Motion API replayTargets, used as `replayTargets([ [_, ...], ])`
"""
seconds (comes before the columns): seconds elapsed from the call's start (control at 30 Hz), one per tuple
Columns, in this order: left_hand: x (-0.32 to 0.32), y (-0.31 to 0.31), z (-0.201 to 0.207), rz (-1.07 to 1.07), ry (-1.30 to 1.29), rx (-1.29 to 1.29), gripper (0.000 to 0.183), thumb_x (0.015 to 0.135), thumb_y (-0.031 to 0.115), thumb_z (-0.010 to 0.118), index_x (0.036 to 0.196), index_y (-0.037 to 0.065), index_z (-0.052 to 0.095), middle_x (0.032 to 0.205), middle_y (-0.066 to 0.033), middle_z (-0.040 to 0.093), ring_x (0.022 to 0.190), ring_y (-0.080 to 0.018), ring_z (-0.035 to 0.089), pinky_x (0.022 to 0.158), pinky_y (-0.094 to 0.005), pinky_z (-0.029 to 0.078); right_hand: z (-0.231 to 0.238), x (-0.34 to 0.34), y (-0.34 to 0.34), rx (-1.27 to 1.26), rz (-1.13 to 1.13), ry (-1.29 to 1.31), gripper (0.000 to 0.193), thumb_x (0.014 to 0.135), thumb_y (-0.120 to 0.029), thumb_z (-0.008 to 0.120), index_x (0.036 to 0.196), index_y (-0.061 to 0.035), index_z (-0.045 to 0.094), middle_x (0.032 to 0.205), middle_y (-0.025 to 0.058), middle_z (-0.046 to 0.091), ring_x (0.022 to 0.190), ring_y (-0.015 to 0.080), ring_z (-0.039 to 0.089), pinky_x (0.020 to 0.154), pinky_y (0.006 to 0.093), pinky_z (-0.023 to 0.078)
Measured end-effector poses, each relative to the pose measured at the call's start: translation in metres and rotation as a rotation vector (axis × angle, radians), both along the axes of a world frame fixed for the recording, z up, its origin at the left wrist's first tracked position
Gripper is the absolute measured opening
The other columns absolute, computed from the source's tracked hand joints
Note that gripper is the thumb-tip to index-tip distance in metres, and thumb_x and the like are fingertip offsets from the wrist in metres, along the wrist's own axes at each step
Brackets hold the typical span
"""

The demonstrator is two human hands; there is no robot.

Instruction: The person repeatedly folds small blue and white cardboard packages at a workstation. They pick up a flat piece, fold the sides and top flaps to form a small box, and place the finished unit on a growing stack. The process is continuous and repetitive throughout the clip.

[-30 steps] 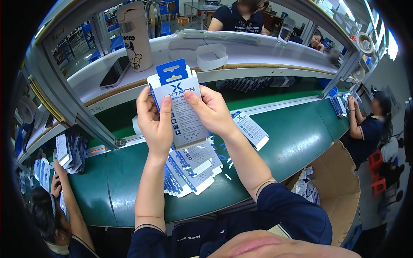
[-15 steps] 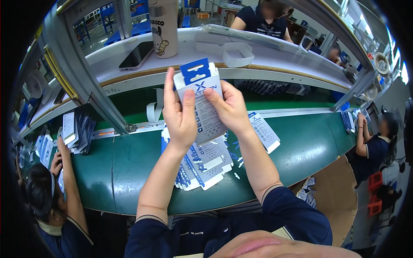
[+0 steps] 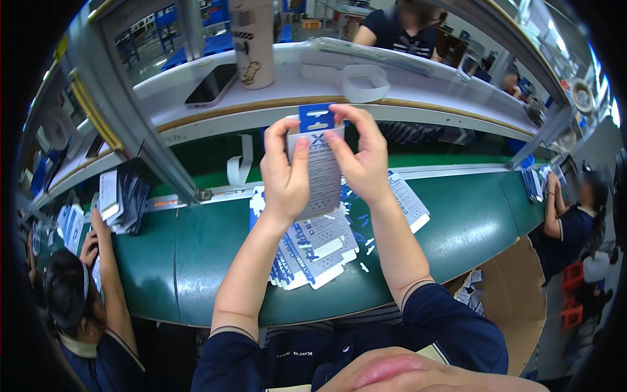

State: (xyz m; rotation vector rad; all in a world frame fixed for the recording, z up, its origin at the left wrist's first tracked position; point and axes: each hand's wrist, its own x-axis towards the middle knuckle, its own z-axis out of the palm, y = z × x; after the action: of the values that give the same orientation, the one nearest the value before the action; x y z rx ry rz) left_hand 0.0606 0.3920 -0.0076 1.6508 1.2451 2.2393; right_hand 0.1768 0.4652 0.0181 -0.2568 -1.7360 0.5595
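Note:
Upright over the green bench, my left hand (image 3: 285,175) and my right hand (image 3: 364,159) grip a grey-and-white carton (image 3: 320,179) from both sides. Its blue top flap (image 3: 316,114) has two slots cut through it. Both thumbs press on the front face near the top, while my fingers curl round the upper edges and partly drop out of sight. Below lies a spread pile of flat printed cartons (image 3: 321,253), partly hidden by my hands and the carton. Small punched-out paper scraps (image 3: 364,266) are scattered beside it.
The green bench (image 3: 215,261) carries another carton (image 3: 408,202) at right. A phone (image 3: 213,85), a cup (image 3: 253,49) and a paper loop (image 3: 366,83) stand on the shelf. A cardboard box (image 3: 513,294) is at lower right. A co-worker (image 3: 72,307) works at left beside stacked cartons (image 3: 124,199).
Both hands have moved slightly right with the carton and turned it more upright. My left fingers, stretched before, are now bent at its top edge; the right fingers have moved up to the flap.

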Motion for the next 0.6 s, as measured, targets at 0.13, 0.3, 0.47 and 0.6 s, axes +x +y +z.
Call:
replayTargets([
  [0.13, -0.006, 0.002, -0.001, 0.070, 0.067, -0.124, 0.024, 0.094, 0.017, 0.061, 0.109, -0.001, 0.054, 0.110, -0.0159, 0.060, 0.101, -0.0255, 0.060, 0.088, -0.0347, 0.045, -0.004, -0.001, 0.000, -0.040, 0.023, -0.040, 0.022, 0.079, -0.001, 0.066, 0.101, -0.0019, 0.067, 0.090, 0.0097, 0.065, 0.093, 0.0266, 0.058, 0.083, 0.0360, 0.046],
  [0.3, -0.018, 0.011, -0.006, 0.052, 0.113, -0.107, 0.016, 0.090, 0.013, 0.065, 0.095, 0.000, 0.058, 0.125, -0.0156, 0.052, 0.113, -0.0247, 0.053, 0.092, -0.0331, 0.041, -0.003, 0.004, 0.007, 0.121, -0.016, -0.099, 0.023, 0.079, -0.001, 0.066, 0.101, -0.0024, 0.068, 0.096, 0.0115, 0.066, 0.102, 0.0288, 0.059, 0.087, 0.0380, 0.047],
  [0.47, -0.019, 0.008, -0.002, -0.155, -0.066, -0.095, 0.011, 0.089, 0.006, 0.066, 0.085, 0.001, 0.056, 0.128, -0.0126, 0.050, 0.107, -0.0170, 0.053, 0.090, -0.0284, 0.043, -0.001, 0.006, 0.005, 0.020, 0.069, -0.107, 0.025, 0.079, -0.001, 0.065, 0.104, -0.0017, 0.068, 0.096, 0.0112, 0.066, 0.100, 0.0278, 0.058, 0.085, 0.0358, 0.049],
  [0.6, -0.016, 0.001, 0.003, -0.132, -0.014, -0.107, 0.013, 0.088, 0.003, 0.067, 0.082, 0.001, 0.055, 0.129, -0.0121, 0.049, 0.110, -0.0173, 0.052, 0.092, -0.0289, 0.043, 0.001, 0.008, 0.003, -0.085, 0.147, -0.110, 0.024, 0.081, -0.001, 0.064, 0.105, -0.0025, 0.069, 0.093, 0.0095, 0.066, 0.094, 0.0261, 0.057, 0.089, 0.0356, 0.046],
])
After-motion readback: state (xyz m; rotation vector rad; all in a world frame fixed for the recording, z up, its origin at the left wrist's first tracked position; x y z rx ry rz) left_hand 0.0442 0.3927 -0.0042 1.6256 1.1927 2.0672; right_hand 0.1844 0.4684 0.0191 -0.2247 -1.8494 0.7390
